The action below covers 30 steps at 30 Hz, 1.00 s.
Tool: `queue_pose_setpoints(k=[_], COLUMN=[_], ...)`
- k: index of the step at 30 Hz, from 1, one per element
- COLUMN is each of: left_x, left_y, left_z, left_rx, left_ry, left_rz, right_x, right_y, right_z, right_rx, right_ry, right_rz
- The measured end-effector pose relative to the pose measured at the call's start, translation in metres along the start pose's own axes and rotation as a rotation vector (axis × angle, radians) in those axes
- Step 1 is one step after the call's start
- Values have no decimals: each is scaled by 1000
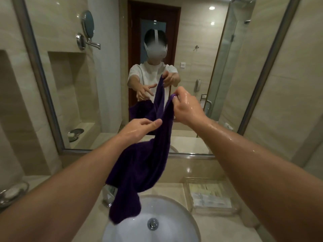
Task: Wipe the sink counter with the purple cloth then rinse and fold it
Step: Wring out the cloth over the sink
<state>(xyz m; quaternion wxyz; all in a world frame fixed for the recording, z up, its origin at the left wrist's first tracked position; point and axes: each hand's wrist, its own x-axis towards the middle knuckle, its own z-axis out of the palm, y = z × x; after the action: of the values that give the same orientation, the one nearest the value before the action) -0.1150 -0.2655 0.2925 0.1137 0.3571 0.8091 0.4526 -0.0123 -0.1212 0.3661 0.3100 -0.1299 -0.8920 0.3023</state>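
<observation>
While over the sink [174, 224], purple cloth [139, 168] between curled right hand [186, 108] fingers [180, 94]; left hand [139, 127] fingers [146, 121] slack, empty.

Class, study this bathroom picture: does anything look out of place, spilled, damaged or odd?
Nothing looks damaged or spilled. The cloth hangs twisted and bunched from the right hand, which pinches its top corner above the sink. It is not yet folded. Water beads on the right forearm.

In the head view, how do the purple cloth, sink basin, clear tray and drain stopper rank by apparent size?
The purple cloth and sink basin look alike; the cloth hangs nearer the camera, so they stay unranked.
Then the clear tray.
Smallest: the drain stopper.
</observation>
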Motion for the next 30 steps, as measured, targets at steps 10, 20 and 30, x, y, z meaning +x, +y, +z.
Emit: queue_pose_setpoints(k=[10, 20, 30], left_x=[19, 28, 15], left_y=[44, 90, 35], left_z=[31, 11, 6], left_rx=[-704, -578, -484], left_ry=[300, 51, -194], left_rz=[-102, -42, -28], right_x=[22, -68, -31], right_y=[-38, 56, 35], right_z=[-26, 80, 63], right_rx=[-62, 652, 776], right_ry=[-127, -334, -38], right_rz=[-177, 341, 454])
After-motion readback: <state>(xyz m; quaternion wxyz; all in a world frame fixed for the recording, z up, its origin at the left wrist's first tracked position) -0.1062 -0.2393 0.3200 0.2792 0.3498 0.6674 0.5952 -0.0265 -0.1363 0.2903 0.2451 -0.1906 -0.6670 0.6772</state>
